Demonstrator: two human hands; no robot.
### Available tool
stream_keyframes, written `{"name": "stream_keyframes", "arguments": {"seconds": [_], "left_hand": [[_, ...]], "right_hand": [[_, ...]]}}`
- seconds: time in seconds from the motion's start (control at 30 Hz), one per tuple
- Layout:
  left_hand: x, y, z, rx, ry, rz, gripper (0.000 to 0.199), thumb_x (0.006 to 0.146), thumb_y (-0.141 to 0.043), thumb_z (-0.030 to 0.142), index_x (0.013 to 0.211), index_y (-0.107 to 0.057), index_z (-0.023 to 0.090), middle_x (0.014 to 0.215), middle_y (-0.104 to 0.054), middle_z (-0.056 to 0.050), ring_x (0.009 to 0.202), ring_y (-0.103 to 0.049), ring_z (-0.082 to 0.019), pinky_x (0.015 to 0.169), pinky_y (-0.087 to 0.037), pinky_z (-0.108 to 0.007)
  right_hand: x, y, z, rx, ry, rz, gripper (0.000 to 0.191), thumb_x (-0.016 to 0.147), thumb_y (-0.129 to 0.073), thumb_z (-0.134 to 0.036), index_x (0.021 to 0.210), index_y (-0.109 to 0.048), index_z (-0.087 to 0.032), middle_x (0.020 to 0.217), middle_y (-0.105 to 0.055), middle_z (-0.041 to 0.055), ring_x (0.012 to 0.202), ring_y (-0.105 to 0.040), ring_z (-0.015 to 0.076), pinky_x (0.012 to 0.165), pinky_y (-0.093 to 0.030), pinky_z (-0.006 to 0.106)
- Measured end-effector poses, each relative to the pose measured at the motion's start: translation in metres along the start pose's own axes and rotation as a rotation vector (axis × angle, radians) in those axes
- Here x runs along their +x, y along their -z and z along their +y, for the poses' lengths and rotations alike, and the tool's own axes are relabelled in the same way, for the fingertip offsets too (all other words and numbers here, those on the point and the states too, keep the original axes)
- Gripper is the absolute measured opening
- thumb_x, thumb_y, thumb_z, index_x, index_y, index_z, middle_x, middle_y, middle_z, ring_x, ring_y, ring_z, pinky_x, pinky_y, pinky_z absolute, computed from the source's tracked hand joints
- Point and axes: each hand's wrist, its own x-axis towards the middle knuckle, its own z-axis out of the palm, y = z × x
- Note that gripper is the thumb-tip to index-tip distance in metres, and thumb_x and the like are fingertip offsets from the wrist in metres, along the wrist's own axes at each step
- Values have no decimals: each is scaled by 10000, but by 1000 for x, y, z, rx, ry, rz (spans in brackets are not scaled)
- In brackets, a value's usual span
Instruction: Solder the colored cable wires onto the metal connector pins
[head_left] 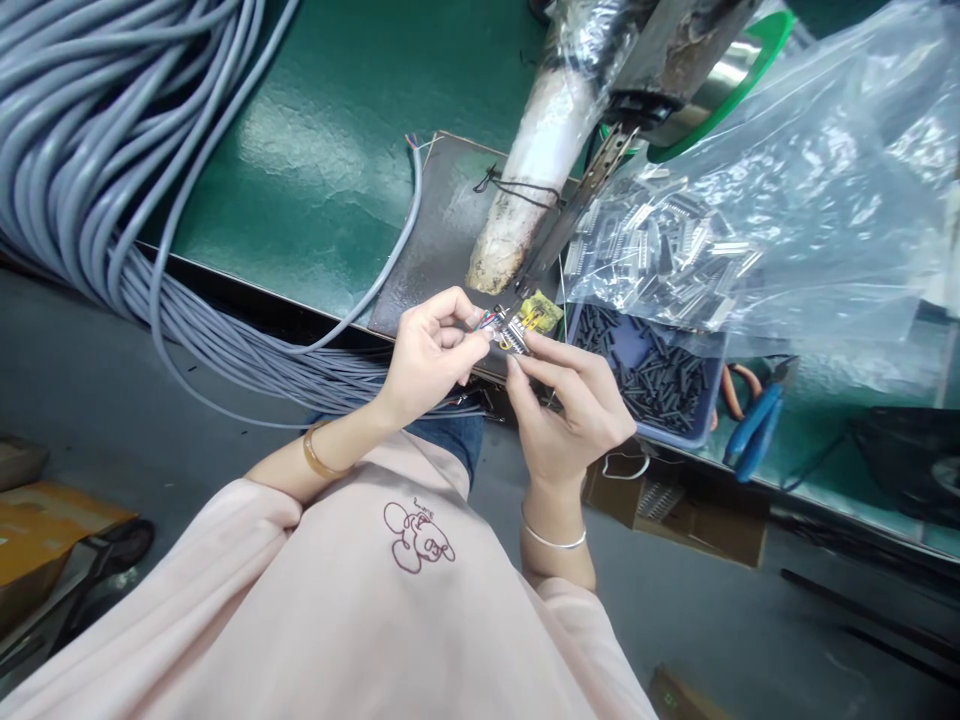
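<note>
Left fingers [470, 350] pinching wires [489, 319], right fingers [553, 352] probably connector [514, 337]

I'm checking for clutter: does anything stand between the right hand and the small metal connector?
Nothing visible does: the right hand has its fingertips right at the small metal connector. The yellow piece lies just beyond, not between them.
</note>
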Motion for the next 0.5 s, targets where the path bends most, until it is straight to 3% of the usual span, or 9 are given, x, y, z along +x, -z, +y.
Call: {"name": "stream_keyframes", "arguments": {"seconds": [0.27, 0.5], "left_hand": [[-3, 2, -3, 20, 95, 9, 196, 729, -657, 169, 697, -465, 148, 666, -586, 36, 342, -460, -5, 308, -322, -94], [-8, 3, -2, 17, 42, -7, 185, 765, -679, 184, 745, -502, 139, 655, -569, 38, 380, -479, -13, 353, -389, -103]], "right_hand": [[-4, 1, 0, -18, 69, -27, 196, 819, -749, -16, 886, -633, -159, 968, -766, 66, 844, -750, 121, 788, -607, 191], [-6, -1, -1, 65, -88, -4, 193, 822, -757, -41, 824, -602, -156, 937, -760, 37, 885, -741, 122, 811, -587, 228]]}}
